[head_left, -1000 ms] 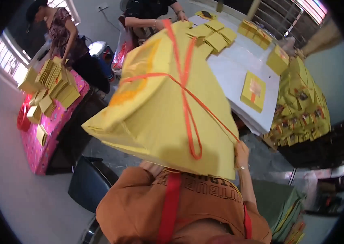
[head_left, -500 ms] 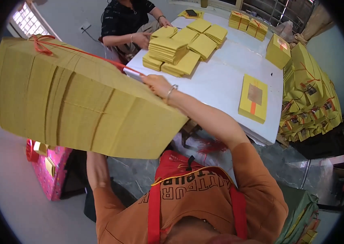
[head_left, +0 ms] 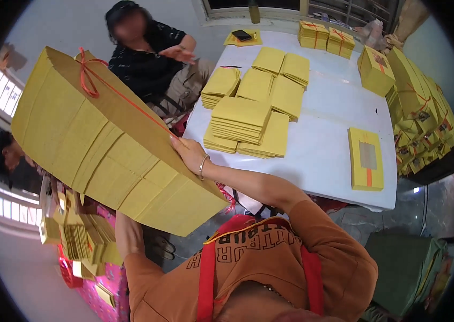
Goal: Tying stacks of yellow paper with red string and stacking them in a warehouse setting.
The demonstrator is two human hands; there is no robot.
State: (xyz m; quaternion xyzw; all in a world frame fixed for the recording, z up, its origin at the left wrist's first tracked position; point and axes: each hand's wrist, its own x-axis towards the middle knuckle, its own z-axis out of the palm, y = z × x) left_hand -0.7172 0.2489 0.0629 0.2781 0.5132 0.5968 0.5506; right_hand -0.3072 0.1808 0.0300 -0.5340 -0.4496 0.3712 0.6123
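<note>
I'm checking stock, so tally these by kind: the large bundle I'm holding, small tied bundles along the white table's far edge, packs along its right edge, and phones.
Large yellow bundle: 1
Small tied bundles, far edge: 2
Yellow packs, right edge: 2
Phone: 1
Total: 6

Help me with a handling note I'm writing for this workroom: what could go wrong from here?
The red tie around the tilted yellow bundle runs to the right hand; if it carries much of the weight, it might slip or loosen.
The left hand is hidden by the bundle, so uneven support could let it tip.
A swing sideways might knock the stacked yellow packets on the white table.
</note>
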